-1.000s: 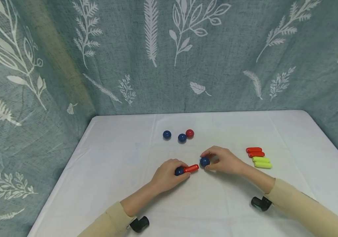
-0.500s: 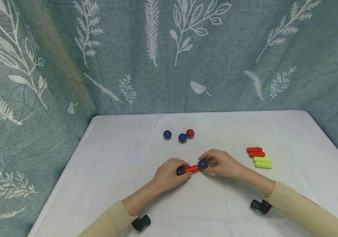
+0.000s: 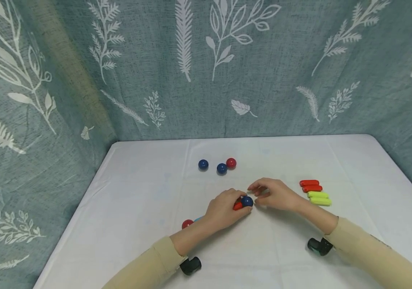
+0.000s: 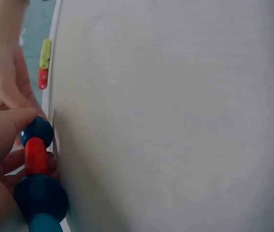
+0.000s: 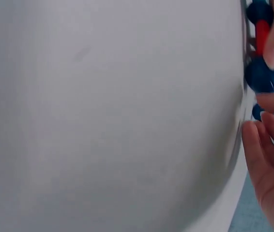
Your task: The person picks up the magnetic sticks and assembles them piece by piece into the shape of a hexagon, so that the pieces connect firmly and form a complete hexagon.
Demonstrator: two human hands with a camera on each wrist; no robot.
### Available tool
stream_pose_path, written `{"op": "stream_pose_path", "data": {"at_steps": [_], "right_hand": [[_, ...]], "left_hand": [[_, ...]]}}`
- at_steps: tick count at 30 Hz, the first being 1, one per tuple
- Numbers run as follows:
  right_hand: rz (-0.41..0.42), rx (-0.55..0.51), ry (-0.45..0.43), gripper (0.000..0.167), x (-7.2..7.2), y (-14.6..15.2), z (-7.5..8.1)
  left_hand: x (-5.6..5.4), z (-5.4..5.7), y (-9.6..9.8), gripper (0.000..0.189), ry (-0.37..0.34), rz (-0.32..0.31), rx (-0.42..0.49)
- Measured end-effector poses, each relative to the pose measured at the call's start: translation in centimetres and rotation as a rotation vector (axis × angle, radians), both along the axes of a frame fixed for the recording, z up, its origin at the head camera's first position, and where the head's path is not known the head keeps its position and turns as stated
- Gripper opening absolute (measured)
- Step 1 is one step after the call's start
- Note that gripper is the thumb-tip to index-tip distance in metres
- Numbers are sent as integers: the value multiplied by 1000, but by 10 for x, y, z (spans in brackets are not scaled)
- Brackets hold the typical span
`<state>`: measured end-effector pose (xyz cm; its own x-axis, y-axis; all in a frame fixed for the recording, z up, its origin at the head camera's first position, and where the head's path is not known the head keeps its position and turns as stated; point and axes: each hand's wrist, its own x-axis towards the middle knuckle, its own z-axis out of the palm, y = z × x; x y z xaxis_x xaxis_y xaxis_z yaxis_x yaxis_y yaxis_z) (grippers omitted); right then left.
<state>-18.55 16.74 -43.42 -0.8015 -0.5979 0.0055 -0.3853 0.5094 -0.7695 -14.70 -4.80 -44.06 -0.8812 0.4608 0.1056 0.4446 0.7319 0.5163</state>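
My left hand [image 3: 225, 208] pinches a dark blue ball [image 3: 247, 201] between thumb and fingers. The ball sits on the end of a short red rod [image 3: 238, 206]. In the left wrist view that rod joins a second blue ball [image 4: 41, 199], followed by a light blue rod [image 4: 45, 224]. A red ball [image 3: 187, 224] shows behind the left wrist, at the far end of this chain; its middle is hidden by the hand. My right hand [image 3: 277, 194] is just right of the end ball, its fingers loosely bent and holding nothing.
Toward the back lie two loose blue balls, one left [image 3: 203, 165] and one right [image 3: 222, 169], the right one beside a red ball [image 3: 231, 163]. On the right, red rods [image 3: 312, 188] and yellow-green rods [image 3: 320, 201] lie in a row on the white table [image 3: 148, 172].
The right hand brought the blue ball onto the red rod's end, then let go and drew back slightly. The left hand slid right along the chain to that ball, uncovering the red ball.
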Motion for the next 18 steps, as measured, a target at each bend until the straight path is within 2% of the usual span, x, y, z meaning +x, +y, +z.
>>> {"op": "stream_pose_path", "data": {"at_steps": [6,10,15,18], "right_hand": [[-124,21,85,27,-25,-12,4],[-176,-10,96,28,-39,-24,3],[-203,-14,100,29,-50,-34,4],[-211,9,87,29,-52,-30,6]], "left_hand": [[1,-2,-4,37,8,-2,5],[1,-5,-7,38,2,-7,14],[2,-8,-12,37,-10,-6,39],[2,-8,-15,37,-19,-5,49]]}}
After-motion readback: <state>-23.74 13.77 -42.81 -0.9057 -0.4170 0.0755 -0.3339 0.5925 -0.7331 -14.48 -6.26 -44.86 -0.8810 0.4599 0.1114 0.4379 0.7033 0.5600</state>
